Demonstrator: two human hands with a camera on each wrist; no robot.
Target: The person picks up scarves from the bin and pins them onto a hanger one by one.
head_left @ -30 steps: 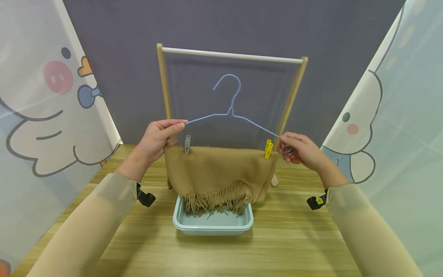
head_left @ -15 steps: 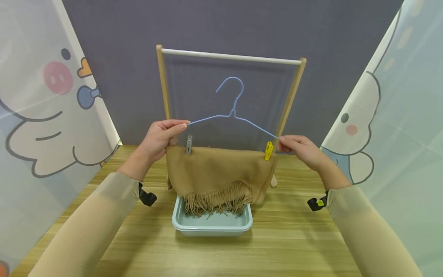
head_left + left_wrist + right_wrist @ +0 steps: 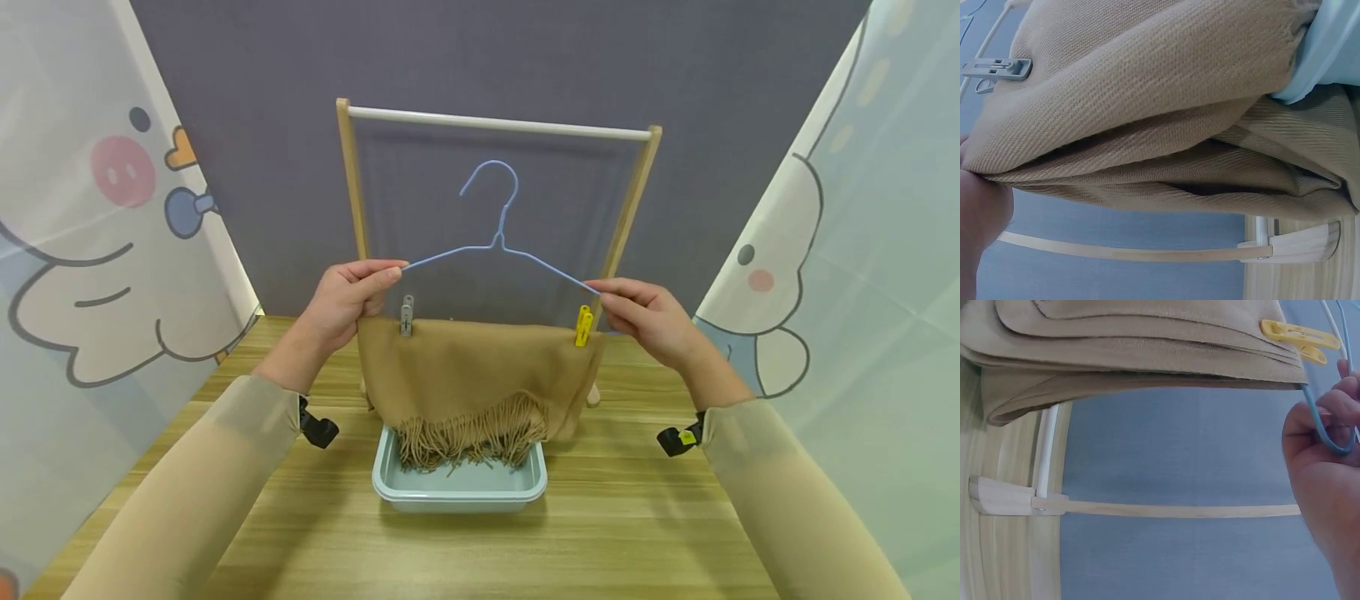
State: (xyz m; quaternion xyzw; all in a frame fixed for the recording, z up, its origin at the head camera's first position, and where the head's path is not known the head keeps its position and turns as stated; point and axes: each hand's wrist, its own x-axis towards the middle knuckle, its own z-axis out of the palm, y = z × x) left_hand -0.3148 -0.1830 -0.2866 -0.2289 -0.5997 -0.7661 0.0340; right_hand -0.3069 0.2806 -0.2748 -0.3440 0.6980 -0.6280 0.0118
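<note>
A blue wire hanger (image 3: 498, 242) is held up by its two shoulders, hook on top. My left hand (image 3: 345, 300) pinches its left shoulder between thumb and fingers; my right hand (image 3: 648, 321) grips the right end, and the wire's bend shows in that hand in the right wrist view. Over the hanger's lower bar hangs a folded tan fringed scarf (image 3: 480, 367). A grey clothespin (image 3: 407, 317) clips it at the left, a yellow clothespin (image 3: 583, 325) at the right. The scarf's fringe (image 3: 472, 433) dangles over a pale blue basin (image 3: 459, 496).
Behind the hanger stands a rack with wooden posts (image 3: 633, 196) and a white top rod (image 3: 498, 123). The basin rests on a wood-grain table (image 3: 600, 525). Cartoon-print curtains flank both sides, and a dark grey cloth (image 3: 487, 50) closes off the back.
My right hand has shifted its grip, moving slightly up and inward along the hanger's shoulder. The hanger has wobbled a little; the left hand has barely moved.
</note>
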